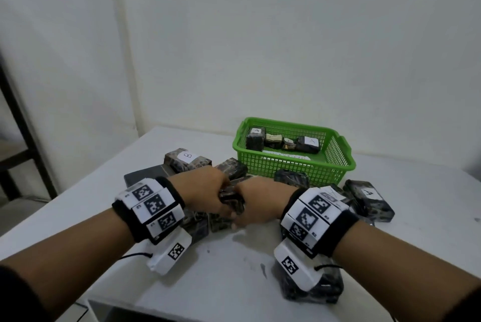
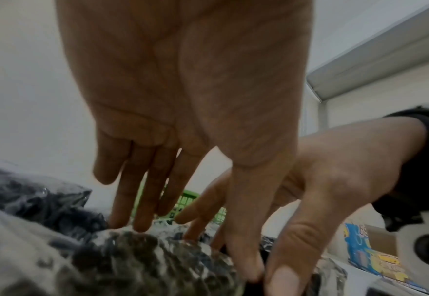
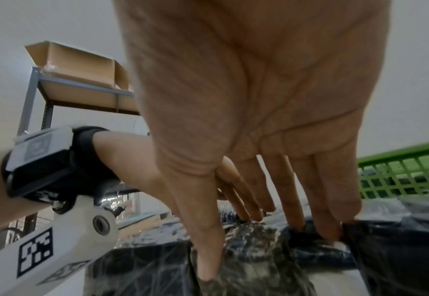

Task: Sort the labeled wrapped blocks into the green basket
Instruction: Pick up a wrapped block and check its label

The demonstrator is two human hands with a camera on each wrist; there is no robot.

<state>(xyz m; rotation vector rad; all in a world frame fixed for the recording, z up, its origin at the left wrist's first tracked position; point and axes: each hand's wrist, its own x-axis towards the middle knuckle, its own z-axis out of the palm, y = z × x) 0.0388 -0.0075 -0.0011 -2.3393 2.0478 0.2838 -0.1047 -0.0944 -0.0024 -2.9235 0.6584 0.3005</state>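
Both hands meet over one dark wrapped block (image 1: pixel 232 200) in the heap just in front of the green basket (image 1: pixel 291 168). From the head view, the left hand (image 1: pixel 205 191) and the right hand (image 1: pixel 256 201) close in on that block from either side, thumbs toward the person, fingers curved down over it. Inside the basket lie two blocks labeled A (image 1: pixel 308 145) with a couple of smaller wrapped pieces between them. Left of the basket sits a block labeled B (image 1: pixel 186 159); to the basket's right and nearer the person lies another A block (image 1: pixel 369 200). All rest on the white table (image 1: pixel 234 269).

Seen from the left wrist, the left hand's fingers (image 2: pixel 130 200) reach down nearly straight, tips touching the block's far edge, thumb (image 2: pixel 244 230) pressed to its near edge, so the block is pinched between them. The right hand's thumb lies alongside. A sliver of the basket shows behind the fingers.

Seen from the right wrist, the right thumb (image 3: pixel 203 240) presses the block's near face while the fingers (image 3: pixel 319 210) reach its far side, pinching it; the basket stands just beyond.
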